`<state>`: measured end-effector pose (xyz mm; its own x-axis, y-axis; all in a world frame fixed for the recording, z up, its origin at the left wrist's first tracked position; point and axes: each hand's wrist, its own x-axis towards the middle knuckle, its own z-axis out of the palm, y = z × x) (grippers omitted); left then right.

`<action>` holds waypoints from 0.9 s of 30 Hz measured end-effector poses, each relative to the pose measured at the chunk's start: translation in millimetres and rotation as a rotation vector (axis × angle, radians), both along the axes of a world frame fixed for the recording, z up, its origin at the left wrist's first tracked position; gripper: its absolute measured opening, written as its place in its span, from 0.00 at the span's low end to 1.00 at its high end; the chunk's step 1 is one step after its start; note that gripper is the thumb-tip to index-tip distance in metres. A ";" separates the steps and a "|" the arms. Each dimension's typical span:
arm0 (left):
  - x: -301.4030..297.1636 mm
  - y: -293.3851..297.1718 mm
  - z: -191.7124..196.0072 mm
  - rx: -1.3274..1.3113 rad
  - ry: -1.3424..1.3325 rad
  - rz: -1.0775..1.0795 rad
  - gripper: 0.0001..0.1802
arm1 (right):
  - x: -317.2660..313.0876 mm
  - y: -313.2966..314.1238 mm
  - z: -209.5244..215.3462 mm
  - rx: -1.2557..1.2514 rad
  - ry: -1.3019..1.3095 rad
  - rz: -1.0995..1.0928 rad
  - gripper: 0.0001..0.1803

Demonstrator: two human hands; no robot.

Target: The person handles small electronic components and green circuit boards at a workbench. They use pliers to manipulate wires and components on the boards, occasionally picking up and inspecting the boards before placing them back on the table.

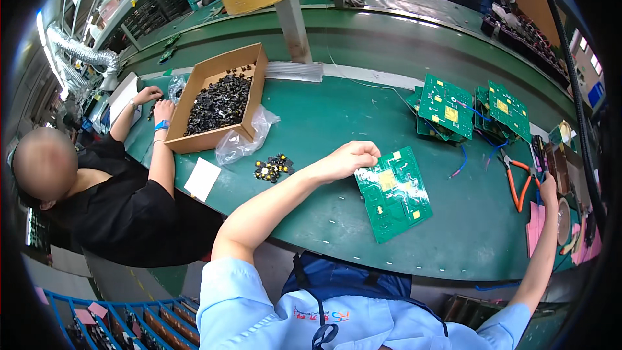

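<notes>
My left hand (pixel 353 159) pinches the upper left corner of a green circuit board (pixel 396 196) with gold pads. The board is tilted over the green table, with light glaring off its middle. Far to the right, my right hand (pixel 549 190) has its fingers closed beside pliers with orange handles (pixel 512 185). Whatever those fingers hold is too small to make out. Two stacks of similar boards, a nearer-left stack (pixel 444 107) and a right stack (pixel 508 109), lie beyond my hands, with blue wires sticking out.
A cardboard box (pixel 260 68) full of small black parts stands at left, against a clear plastic bag (pixel 249 136). Nearby lie a pile of black and yellow parts (pixel 274 168) and a white card (pixel 203 179). A co-worker in black (pixel 129 214) works at left. Pink sheets (pixel 535 228) lie at right.
</notes>
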<state>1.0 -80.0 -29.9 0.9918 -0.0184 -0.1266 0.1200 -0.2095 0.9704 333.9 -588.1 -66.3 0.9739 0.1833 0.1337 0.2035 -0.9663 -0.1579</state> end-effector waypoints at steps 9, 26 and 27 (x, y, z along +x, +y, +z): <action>33.6 2.4 -4.0 0.462 -0.197 -0.048 0.11 | -55.9 22.7 49.7 0.090 -0.814 0.097 0.24; 13.5 -172.5 102.9 0.129 -0.376 -0.503 0.09 | -301.7 153.1 115.1 0.939 -0.157 0.927 0.40; 13.4 -175.8 101.3 0.071 -0.391 -0.509 0.08 | -296.4 166.5 113.9 0.787 -0.165 1.022 0.38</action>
